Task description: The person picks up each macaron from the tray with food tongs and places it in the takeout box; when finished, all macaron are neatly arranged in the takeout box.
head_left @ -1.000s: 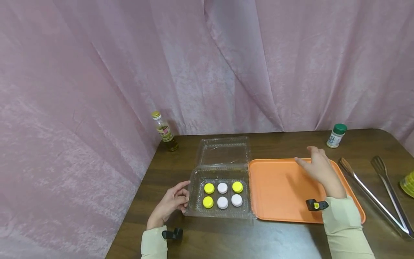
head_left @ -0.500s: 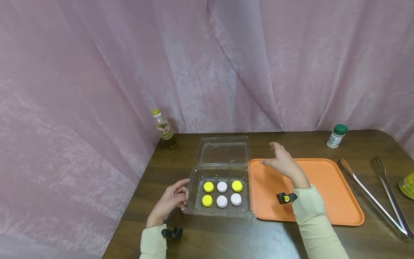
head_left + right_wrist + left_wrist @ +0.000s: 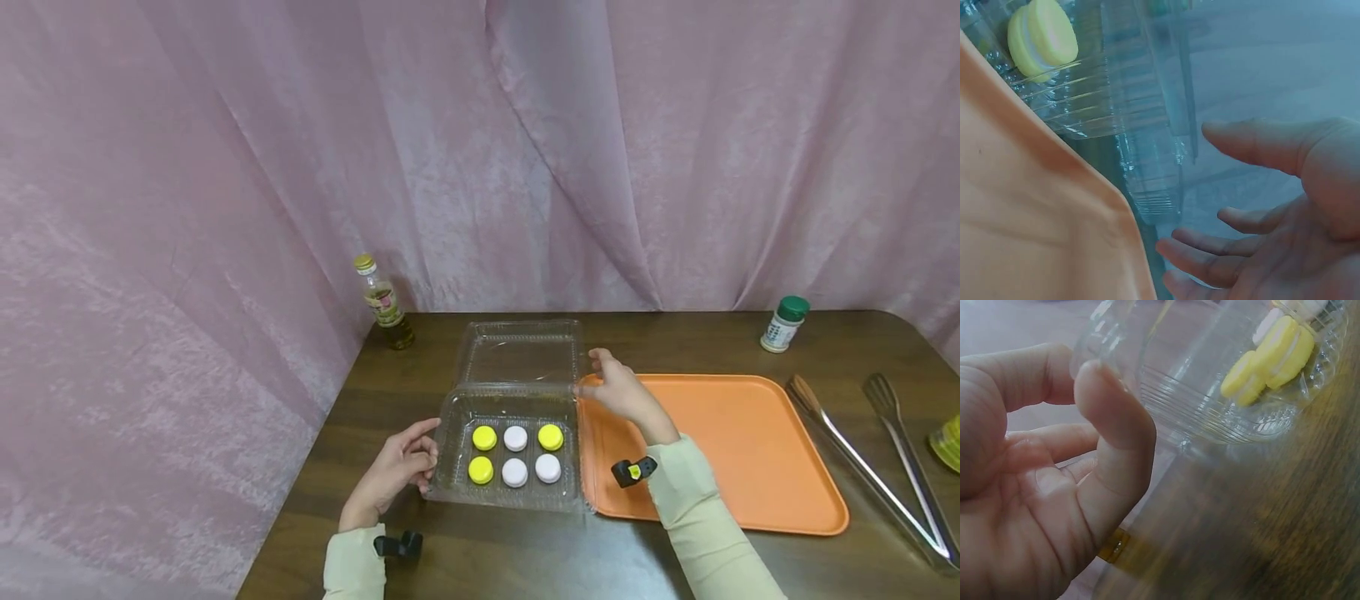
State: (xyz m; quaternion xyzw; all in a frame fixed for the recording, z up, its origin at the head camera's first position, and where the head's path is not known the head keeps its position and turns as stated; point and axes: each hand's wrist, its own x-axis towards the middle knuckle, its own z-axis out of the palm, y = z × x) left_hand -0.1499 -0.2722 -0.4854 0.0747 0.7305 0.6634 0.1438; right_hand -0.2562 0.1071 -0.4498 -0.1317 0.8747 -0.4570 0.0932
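Observation:
A clear plastic clamshell box (image 3: 457, 487) lies with its lid (image 3: 517, 362) folded back toward the curtain. Inside its base sit several macarons in two rows, yellow ones such as the front-left yellow macaron (image 3: 481, 470) and white ones such as the front-right white macaron (image 3: 548, 468). My left hand (image 3: 393, 471) pinches the rim at the box's left side; the left wrist view has thumb and fingertip at the clear edge. Over the tray's back-left corner, my right hand (image 3: 624, 393) spreads its fingers beside the lid's hinge. In the right wrist view, that hand (image 3: 1272, 225) holds nothing.
An orange tray (image 3: 735, 450) borders the box on the right. Metal tongs (image 3: 870, 458) lie beyond it. A green-capped shaker (image 3: 784, 323) stands at the back right, an oil bottle (image 3: 387, 310) at the back left. A yellow-green container (image 3: 948, 442) is cut off at the right edge.
My right hand has moved left across the tray, from its right part to the hinge side of the box. The left hand has stayed at the box's left rim.

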